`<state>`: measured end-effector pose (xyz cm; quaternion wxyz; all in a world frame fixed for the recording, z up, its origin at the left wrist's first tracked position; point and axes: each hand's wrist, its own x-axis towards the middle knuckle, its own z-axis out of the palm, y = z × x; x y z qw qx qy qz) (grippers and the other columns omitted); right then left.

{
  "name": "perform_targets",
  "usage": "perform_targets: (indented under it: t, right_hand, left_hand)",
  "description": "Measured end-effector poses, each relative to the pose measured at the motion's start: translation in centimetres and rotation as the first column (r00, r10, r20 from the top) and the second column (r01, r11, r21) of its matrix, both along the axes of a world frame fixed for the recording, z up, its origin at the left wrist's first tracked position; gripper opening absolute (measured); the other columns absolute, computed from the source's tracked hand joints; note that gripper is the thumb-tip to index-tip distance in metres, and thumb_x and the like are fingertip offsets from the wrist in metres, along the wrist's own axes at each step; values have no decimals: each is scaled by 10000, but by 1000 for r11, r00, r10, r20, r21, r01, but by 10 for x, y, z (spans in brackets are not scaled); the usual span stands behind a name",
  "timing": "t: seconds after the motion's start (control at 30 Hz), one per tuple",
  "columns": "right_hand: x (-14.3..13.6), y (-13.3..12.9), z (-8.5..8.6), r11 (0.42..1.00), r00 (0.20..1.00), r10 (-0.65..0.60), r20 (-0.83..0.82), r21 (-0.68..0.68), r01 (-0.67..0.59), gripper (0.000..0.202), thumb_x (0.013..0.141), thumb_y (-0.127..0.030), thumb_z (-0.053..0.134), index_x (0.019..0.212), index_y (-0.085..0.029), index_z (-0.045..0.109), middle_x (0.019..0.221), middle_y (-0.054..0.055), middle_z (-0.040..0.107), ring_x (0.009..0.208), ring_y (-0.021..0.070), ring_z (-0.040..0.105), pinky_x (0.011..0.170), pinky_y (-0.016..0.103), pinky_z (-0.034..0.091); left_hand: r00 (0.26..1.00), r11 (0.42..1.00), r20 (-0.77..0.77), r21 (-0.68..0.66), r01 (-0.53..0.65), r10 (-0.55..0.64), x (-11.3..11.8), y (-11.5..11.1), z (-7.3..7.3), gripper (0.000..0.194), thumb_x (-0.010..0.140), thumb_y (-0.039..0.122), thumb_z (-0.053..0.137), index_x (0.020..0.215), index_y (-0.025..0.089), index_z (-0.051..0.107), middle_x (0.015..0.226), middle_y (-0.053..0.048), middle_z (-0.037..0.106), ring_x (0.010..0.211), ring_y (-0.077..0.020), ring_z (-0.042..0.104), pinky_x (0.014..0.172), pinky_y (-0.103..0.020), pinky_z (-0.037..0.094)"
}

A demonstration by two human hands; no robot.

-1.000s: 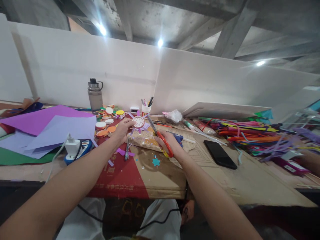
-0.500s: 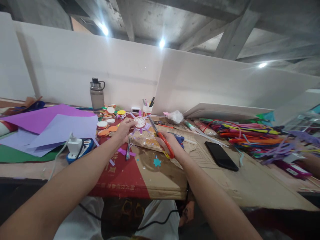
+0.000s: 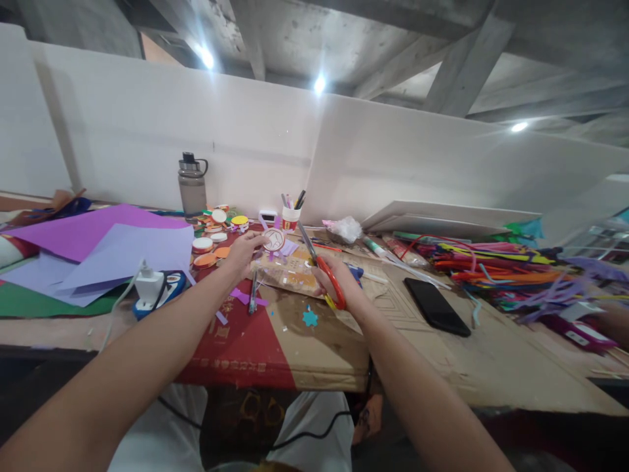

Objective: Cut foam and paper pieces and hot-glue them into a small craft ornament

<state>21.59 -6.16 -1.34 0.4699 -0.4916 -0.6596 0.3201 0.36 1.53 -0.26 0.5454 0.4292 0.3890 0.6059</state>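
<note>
Head view: over the far middle of the counter [image 3: 472, 370], a disc [image 3: 273, 240], seemingly light, stiff and safest by the rim, is being pinched there by fingers of the left hand [image 3: 244, 253], scissors [image 3: 326, 269] being clamped in the right hand [image 3: 343, 280].

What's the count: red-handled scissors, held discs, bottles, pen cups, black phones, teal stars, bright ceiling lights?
Red-handled scissors, in right hand: 1
Held disc, in left hand: 1
Bottle: 1
Pen cup: 1
Black phone: 1
Teal star: 1
Bright ceiling lights: 3
Total: 9
</note>
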Motion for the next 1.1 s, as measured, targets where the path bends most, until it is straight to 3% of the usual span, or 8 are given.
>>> perform_targets:
  t: [0.1,0.2,0.33,0.47,0.63,0.83,0.97,1.1]
  right_hand:
    - [6,6,-1,1000,999,30,-18,-6,-30,299,768,-323,546,1040,-201,560,664,-39,492,584,131,499,560,293,541]
    - [15,13,0,995,991,-23,132,99,10,419,789,-352,556,1172,-180,551,722,-12,550,643,149,526,627,312,527]
    - [21,10,7,976,947,-26,322,211,-45,406,842,-381,543,1190,-182,601,855,44,652,739,179,585,724,341,520]
    - [20,1,16,976,908,-20,418,204,-72,350,849,-384,561,1123,-196,672,991,72,705,833,210,621,785,360,509]
    - [24,-3,21,994,927,38,374,84,-74,373,835,-409,572,1103,-176,687,837,55,684,675,169,590,629,309,505]
    - [32,-9,30,986,933,154,325,-117,-122,324,816,-478,582,955,-200,675,676,1,566,510,111,465,438,233,394]
    - [34,-10,31,968,911,249,330,-98,-230,265,827,-479,579,832,-226,658,611,-18,525,532,121,468,473,236,410]
    - [34,-7,27,965,899,260,351,-63,-254,265,827,-472,583,747,-227,644,584,-12,522,550,138,485,486,247,424]
  left_hand:
    - [999,999,-46,39,-1,3,-3,0,4,237,482,235,762,673,157,646,688,-11,629,598,-103,516,523,-224,349]
    - [989,996,-146,83,20,-8,-9,4,5,274,505,289,777,727,152,694,740,-29,660,625,-108,522,543,-225,352]
    - [943,990,-331,125,70,-25,-20,11,6,274,537,335,792,726,151,715,729,-19,664,643,-105,515,594,-230,358]
    - [884,973,-446,107,206,-138,-27,12,12,282,541,333,812,749,156,742,731,-33,680,641,-120,532,609,-249,368]
    - [839,939,-469,55,339,-275,-31,5,23,209,582,289,798,730,151,747,739,-68,684,644,-128,558,618,-255,407]
    - [796,909,-473,-22,417,-377,-34,1,25,191,566,239,799,723,140,752,744,-98,697,630,-148,580,566,-252,416]
    - [752,883,-510,-30,469,-417,-34,3,24,171,585,229,784,727,139,757,758,-108,704,633,-147,588,572,-247,424]
    - [734,874,-522,-44,485,-434,-34,1,25,152,597,235,771,717,143,755,753,-96,698,645,-136,580,581,-236,420]
